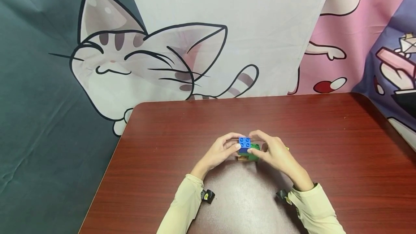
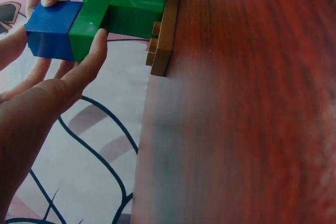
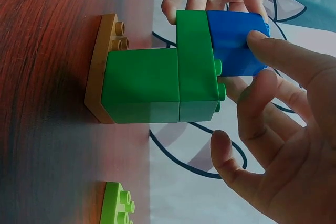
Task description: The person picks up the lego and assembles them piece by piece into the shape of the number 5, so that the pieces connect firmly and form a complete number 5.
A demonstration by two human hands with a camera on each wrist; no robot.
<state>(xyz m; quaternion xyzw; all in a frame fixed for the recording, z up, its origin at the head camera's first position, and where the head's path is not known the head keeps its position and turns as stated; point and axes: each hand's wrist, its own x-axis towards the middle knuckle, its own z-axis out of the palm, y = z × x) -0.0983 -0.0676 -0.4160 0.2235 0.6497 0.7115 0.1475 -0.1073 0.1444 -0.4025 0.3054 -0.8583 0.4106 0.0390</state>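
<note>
A small tower of toy building bricks stands on the table. Its base is a flat brown brick [image 3: 97, 72], topped by a green block [image 3: 142, 82] and a longer green brick [image 3: 197, 61]. A blue brick [image 1: 245, 143] sits on the longer green brick's left part; several green studs show beside it. From the left, my left hand [image 1: 221, 151] holds the tower's upper part, with fingertips at the blue and green bricks. My right hand [image 1: 274, 152] holds the blue brick, its thumb pressed on the near face. Some fingertips are hidden behind the bricks.
A lime-green studded brick [image 3: 111, 203] lies right of the tower, mostly behind my right hand in the head view. The reddish-brown wooden table [image 1: 162, 129] extends around the tower. Behind it hangs a printed cat cloth [image 1: 269, 35].
</note>
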